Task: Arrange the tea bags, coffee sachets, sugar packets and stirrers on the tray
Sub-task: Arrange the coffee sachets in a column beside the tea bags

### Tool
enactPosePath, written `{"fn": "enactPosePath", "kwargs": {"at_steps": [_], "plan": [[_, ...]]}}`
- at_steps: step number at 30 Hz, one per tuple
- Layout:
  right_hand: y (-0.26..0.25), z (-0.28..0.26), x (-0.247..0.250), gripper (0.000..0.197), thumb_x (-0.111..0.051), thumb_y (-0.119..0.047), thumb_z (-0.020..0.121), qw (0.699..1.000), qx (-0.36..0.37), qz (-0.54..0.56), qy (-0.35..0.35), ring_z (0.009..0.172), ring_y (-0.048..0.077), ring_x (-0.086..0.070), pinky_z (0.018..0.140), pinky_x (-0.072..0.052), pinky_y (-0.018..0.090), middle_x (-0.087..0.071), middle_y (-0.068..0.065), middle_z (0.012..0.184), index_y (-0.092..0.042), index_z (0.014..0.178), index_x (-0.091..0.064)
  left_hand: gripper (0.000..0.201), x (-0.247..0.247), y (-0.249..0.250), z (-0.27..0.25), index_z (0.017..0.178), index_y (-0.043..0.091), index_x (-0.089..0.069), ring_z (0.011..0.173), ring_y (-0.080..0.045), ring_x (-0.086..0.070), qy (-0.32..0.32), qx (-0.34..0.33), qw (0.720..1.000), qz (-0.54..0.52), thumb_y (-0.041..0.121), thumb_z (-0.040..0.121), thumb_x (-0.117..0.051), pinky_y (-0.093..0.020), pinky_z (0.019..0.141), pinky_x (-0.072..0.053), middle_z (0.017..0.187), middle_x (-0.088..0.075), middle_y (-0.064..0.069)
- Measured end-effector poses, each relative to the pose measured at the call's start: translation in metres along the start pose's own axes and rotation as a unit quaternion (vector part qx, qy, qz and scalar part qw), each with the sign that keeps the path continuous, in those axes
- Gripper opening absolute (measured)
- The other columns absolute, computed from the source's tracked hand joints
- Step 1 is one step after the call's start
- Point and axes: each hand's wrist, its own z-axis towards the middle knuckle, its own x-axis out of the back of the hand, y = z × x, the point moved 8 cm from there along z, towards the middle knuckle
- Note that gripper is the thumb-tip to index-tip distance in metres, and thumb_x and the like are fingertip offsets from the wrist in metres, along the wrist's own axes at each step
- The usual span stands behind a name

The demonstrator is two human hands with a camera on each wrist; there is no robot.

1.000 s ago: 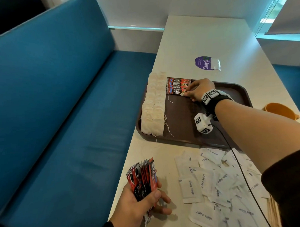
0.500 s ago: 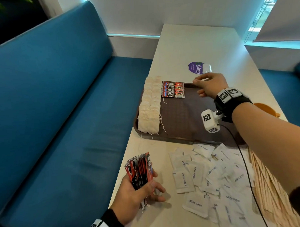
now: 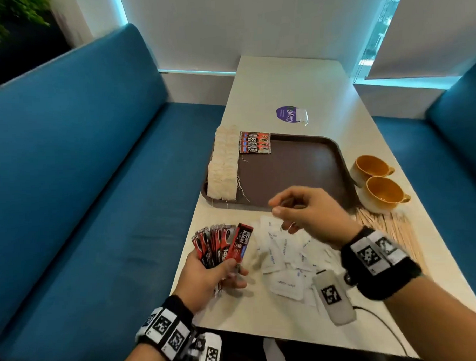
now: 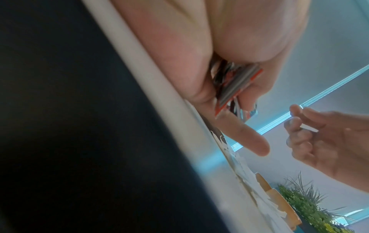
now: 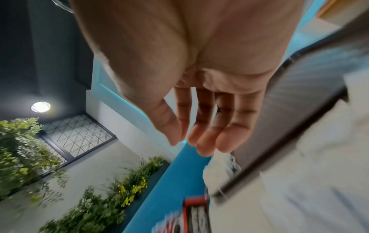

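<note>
blue bench seats flank the white table [image 3: 290, 81] i'm working at. my left hand [image 3: 208, 276] grips a fan of coffee sachets [image 3: 223, 244] at the near table edge, long axes pointing away from me. my right hand [image 3: 305, 213] hangs empty, fingers loosely curled, just right of the fan and above the sugar packets [image 3: 285, 254], so i judge it is the one to pull the next sachet. on the brown tray [image 3: 298, 167] beyond lie a row of tea bags [image 3: 223, 167] along the left edge and a few coffee sachets [image 3: 255, 143] at the far left corner. stirrers [image 3: 381, 226] wait on the table.
</note>
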Motion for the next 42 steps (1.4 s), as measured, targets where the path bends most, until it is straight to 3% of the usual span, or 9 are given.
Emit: {"fn": "enactPosePath", "kwargs": {"at_steps": [7,14,18,21,25,28,31,37,42], "plan": [[0.067,-0.024,-0.062,0.035,-0.076,-0.011,0.089,0.993,-0.078,0.078,0.034,0.061,0.022,-0.068,0.056,-0.058,0.032,-0.065,0.009,0.11,-0.022,0.12,-0.062,0.034,-0.01,0.01,-0.007,0.116,-0.007,-0.059,0.08,-0.051,-0.071,-0.008,-0.017,1.0,-0.003,-0.002,0.086,-0.072,-0.047,0.059,-0.063,0.094,-0.071,-0.034],[0.075,-0.036,-0.055,0.012,-0.079,-0.012,0.088,0.991,-0.03,0.095,0.095,0.058,0.015,-0.061,0.054,-0.052,0.03,-0.069,0.004,0.09,-0.017,0.098,-0.077,0.042,-0.009,0.012,-0.007,0.115,-0.005,-0.052,0.079,-0.051,-0.072,0.013,-0.022,0.999,-0.02,0.014,0.084,-0.074,-0.04,0.05,-0.061,0.095,-0.073,-0.029],[0.075,-0.04,-0.036,0.015,-0.078,-0.004,0.085,0.984,-0.007,0.131,0.123,0.051,0.012,-0.049,0.052,-0.045,0.023,-0.06,0.0,0.062,-0.018,0.089,-0.082,0.043,-0.005,0.008,-0.002,0.11,-0.011,-0.051,0.071,-0.042,-0.069,0.028,-0.029,0.998,-0.052,0.017,0.084,-0.072,-0.043,0.05,-0.06,0.084,-0.065,-0.024],[0.079,-0.041,-0.041,0.019,-0.063,0.009,0.086,0.966,-0.029,0.245,0.081,0.065,0.028,-0.058,0.064,-0.058,0.04,-0.066,0.015,0.074,-0.001,0.09,-0.079,0.039,-0.005,0.007,-0.001,0.108,-0.008,-0.054,0.07,-0.039,-0.068,0.026,-0.033,0.997,-0.067,0.015,0.083,-0.072,-0.042,0.05,-0.06,0.082,-0.062,-0.021],[0.08,-0.04,-0.049,0.023,-0.077,-0.013,0.081,0.952,-0.039,0.298,0.057,0.073,0.03,-0.063,0.075,-0.059,0.048,-0.069,0.018,0.085,0.01,0.089,-0.075,0.04,-0.006,0.008,-0.002,0.113,-0.001,-0.056,0.071,-0.037,-0.068,0.017,-0.028,0.996,-0.079,0.017,0.082,-0.073,-0.043,0.053,-0.061,0.083,-0.068,-0.017],[0.085,-0.041,-0.053,0.008,-0.075,0.008,0.083,0.959,-0.055,0.27,0.073,0.073,0.033,-0.067,0.071,-0.063,0.04,-0.067,0.02,0.086,0.008,0.089,-0.07,0.045,-0.002,0.007,-0.002,0.112,-0.006,-0.054,0.072,-0.04,-0.07,0.03,-0.021,0.997,-0.068,0.017,0.08,-0.075,-0.044,0.053,-0.062,0.086,-0.069,-0.019],[0.094,-0.042,-0.058,0.034,-0.066,0.022,0.079,0.953,-0.085,0.275,0.094,0.074,0.034,-0.067,0.062,-0.061,0.039,-0.062,0.02,0.087,0.001,0.106,-0.06,0.045,0.001,0.006,-0.002,0.113,-0.007,-0.055,0.078,-0.043,-0.072,0.043,-0.018,0.997,-0.057,0.015,0.079,-0.076,-0.044,0.052,-0.062,0.096,-0.071,-0.024],[0.094,-0.035,-0.065,0.051,-0.056,0.027,0.079,0.931,-0.099,0.338,0.097,0.064,0.025,-0.061,0.059,-0.057,0.039,-0.056,0.014,0.08,-0.008,0.116,-0.053,0.017,-0.003,0.006,-0.004,0.11,0.001,-0.06,0.083,-0.036,-0.07,0.008,-0.031,0.997,-0.071,-0.004,0.094,-0.061,-0.046,0.056,-0.061,0.095,-0.07,-0.024],[0.089,-0.032,-0.064,0.045,-0.067,0.021,0.079,0.937,-0.094,0.325,0.086,0.074,0.03,-0.068,0.062,-0.056,0.035,-0.072,0.015,0.083,-0.004,0.115,-0.058,0.037,-0.004,0.008,-0.002,0.114,0.001,-0.055,0.072,-0.036,-0.067,0.021,-0.026,0.996,-0.079,0.018,0.085,-0.07,-0.044,0.054,-0.06,0.08,-0.061,-0.019]]}}
